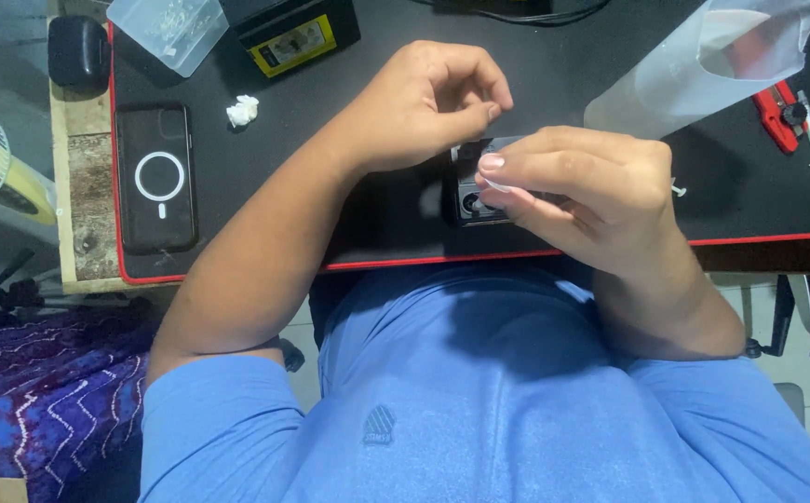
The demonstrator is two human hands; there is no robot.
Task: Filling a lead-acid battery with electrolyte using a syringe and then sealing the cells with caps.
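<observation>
Both hands meet over a small dark device (476, 197) lying on the black worktop (368, 200), just inside its red front edge. The right hand (600, 191) is curled over the device's right side, its thumb and fingers pinched on a thin pale strip (496, 185) above the device. The left hand (428, 102) hovers just behind the device, fingers bent and thumb pressed to the forefinger; whether anything is pinched there cannot be told. Well left of the device lies a phone (155, 177) face down, with a crumpled white scrap (243, 110) between them. Behind the device to the right leans a clear plastic bag (703, 61); further right lies a red cutter (777, 114).
</observation>
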